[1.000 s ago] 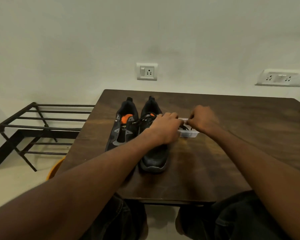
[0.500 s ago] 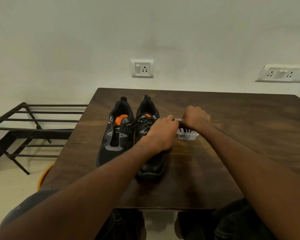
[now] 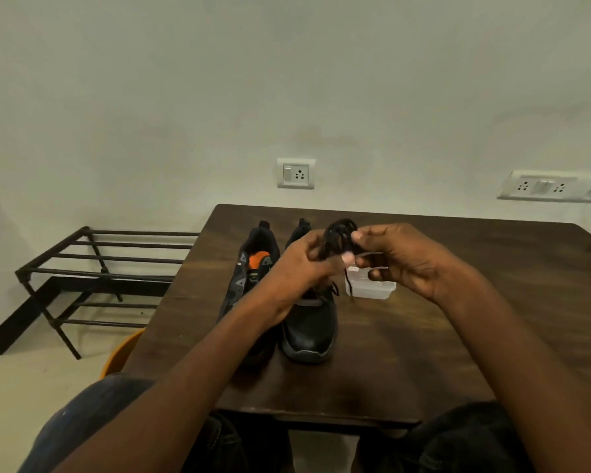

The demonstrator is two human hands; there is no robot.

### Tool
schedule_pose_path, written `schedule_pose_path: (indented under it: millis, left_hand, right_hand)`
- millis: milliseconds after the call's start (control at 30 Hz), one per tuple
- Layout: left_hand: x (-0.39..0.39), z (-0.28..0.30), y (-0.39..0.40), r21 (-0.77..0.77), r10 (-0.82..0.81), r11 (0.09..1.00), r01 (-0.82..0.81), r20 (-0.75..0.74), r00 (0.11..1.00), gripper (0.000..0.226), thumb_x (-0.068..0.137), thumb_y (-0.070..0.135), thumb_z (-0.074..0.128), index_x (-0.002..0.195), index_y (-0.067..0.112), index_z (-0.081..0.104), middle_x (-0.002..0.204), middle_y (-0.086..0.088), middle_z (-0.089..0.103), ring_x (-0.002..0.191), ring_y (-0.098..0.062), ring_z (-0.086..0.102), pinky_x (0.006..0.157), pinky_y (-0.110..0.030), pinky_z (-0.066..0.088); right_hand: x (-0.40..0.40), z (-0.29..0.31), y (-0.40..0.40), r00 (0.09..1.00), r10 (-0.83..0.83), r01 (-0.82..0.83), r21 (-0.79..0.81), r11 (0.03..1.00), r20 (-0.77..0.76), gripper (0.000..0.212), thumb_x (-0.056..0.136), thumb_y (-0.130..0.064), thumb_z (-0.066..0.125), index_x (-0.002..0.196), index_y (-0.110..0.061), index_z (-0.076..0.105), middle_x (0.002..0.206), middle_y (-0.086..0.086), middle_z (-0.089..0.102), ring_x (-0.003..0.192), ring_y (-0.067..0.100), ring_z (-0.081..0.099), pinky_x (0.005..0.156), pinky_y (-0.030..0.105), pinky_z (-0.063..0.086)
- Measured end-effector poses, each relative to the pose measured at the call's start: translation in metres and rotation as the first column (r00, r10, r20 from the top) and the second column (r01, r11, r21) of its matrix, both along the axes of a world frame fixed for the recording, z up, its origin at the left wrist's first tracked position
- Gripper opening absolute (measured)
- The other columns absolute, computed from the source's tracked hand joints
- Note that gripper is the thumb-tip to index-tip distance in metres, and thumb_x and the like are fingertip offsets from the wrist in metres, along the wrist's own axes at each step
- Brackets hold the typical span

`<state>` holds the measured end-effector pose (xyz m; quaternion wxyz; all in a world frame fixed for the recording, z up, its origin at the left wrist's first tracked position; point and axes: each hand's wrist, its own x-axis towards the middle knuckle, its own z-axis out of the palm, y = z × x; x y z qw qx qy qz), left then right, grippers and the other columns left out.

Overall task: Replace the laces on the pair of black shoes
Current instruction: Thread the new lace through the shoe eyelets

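Head view shows the bundled black lace pinched between our left hand and right hand above the clear container beside the black shoes; we uncoil it slowly, avoiding knots.

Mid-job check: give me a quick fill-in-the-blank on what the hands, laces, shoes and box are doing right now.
1. The left hand and right hand together hold a bundle of black ___.
2. The clear plastic box sits on the ___.
3. The shoe with the orange insole stands to the ___ of the other shoe.

Missing words: laces; table; left
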<state>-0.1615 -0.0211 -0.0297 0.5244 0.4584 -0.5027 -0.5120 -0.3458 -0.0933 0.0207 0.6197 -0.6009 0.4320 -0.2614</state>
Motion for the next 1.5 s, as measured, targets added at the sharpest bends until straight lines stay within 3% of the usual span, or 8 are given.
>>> schedule_pose_path:
  millis: [133,267,467,600,733,900,1200,1500]
  left_hand:
    - [0.013,0.002,0.005,0.147,-0.058,0.982,0.121,-0.378,0.924,0.066,0.096,0.060,0.056,0.145,0.016,0.053,0.134,-0.015,0.066,0.124,-0.031,0.063,0.106,-0.051,0.047]
    - [0.021,0.004,-0.002,0.145,0.119,0.988,-0.045,-0.562,0.819,0.044,0.102,0.030,0.055,0.141,0.011,0.055,0.131,-0.010,0.070,0.124,-0.024,0.065,0.109,-0.042,0.047]
    - [0.034,0.009,0.001,0.094,0.280,0.958,-0.271,-0.510,0.814,0.023,0.099,0.006,0.061,0.122,0.009,0.061,0.098,-0.011,0.077,0.091,-0.023,0.076,0.073,-0.027,0.060]
    - [0.029,0.014,0.002,0.000,0.174,0.978,-0.209,-0.552,0.815,0.030,0.097,0.002,0.062,0.127,0.007,0.060,0.110,-0.019,0.075,0.101,-0.028,0.075,0.079,-0.031,0.061]
    - [0.050,0.022,0.001,0.011,0.309,0.929,-0.369,-0.569,0.762,0.025,0.099,-0.001,0.057,0.122,0.008,0.062,0.103,-0.014,0.076,0.087,-0.023,0.073,0.070,-0.028,0.058]
    - [0.098,0.019,0.009,0.157,0.600,0.783,-0.602,-0.450,0.662,0.024,0.099,-0.003,0.056,0.120,0.010,0.057,0.098,-0.014,0.078,0.072,-0.019,0.070,0.060,-0.025,0.055]
    - [0.049,0.001,0.025,-0.039,0.346,0.938,-0.344,0.150,0.926,0.026,0.101,0.002,0.059,0.116,0.011,0.041,0.092,-0.015,0.077,0.070,-0.029,0.073,0.058,-0.030,0.055]
    - [0.059,-0.034,0.052,-0.072,0.295,0.952,-0.298,0.477,0.828,0.024,0.095,0.016,0.071,0.102,0.025,0.050,0.088,-0.003,0.077,0.081,-0.014,0.076,0.070,-0.032,0.060]
  right_hand:
    - [0.010,-0.003,0.007,0.983,0.075,-0.102,-0.156,0.983,-0.166,0.017,0.099,-0.011,0.067,0.107,-0.019,0.080,0.092,0.009,0.077,0.077,0.014,0.065,0.066,0.030,0.049]
    - [0.013,-0.003,0.008,0.916,0.147,-0.257,-0.264,0.930,-0.373,0.015,0.095,-0.015,0.074,0.104,-0.026,0.080,0.094,0.007,0.077,0.077,0.012,0.066,0.067,0.029,0.049]
    - [0.007,-0.023,-0.010,0.544,-0.277,-0.353,-0.515,0.781,-0.792,0.027,0.086,-0.018,0.074,0.112,-0.028,0.076,0.121,-0.001,0.070,0.107,0.020,0.066,0.089,0.035,0.056]
    - [0.025,-0.008,0.012,0.920,0.156,-0.285,-0.340,0.896,-0.359,0.033,0.098,-0.026,0.072,0.130,-0.024,0.068,0.121,-0.006,0.073,0.111,0.006,0.068,0.085,0.021,0.049]
    - [0.027,-0.011,0.012,0.890,0.237,-0.346,-0.237,0.908,-0.390,0.033,0.097,-0.042,0.070,0.093,-0.011,0.078,0.067,0.007,0.066,0.064,0.019,0.064,0.067,0.032,0.053]
    - [-0.016,-0.023,-0.029,0.400,-0.412,-0.248,-0.530,0.811,-0.818,0.030,0.078,-0.048,0.086,0.088,-0.022,0.077,0.089,0.006,0.073,0.086,0.026,0.069,0.073,0.035,0.055]
    - [0.035,-0.017,0.006,0.926,0.179,-0.257,-0.205,0.944,-0.333,0.044,0.095,-0.055,0.065,0.126,-0.024,0.070,0.117,-0.005,0.075,0.112,0.012,0.069,0.095,0.033,0.053]
    - [0.102,-0.040,0.020,0.999,-0.021,0.019,0.052,0.998,0.045,0.017,0.099,-0.011,0.067,0.111,-0.007,0.077,0.082,0.003,0.072,0.067,0.010,0.066,0.068,0.027,0.053]
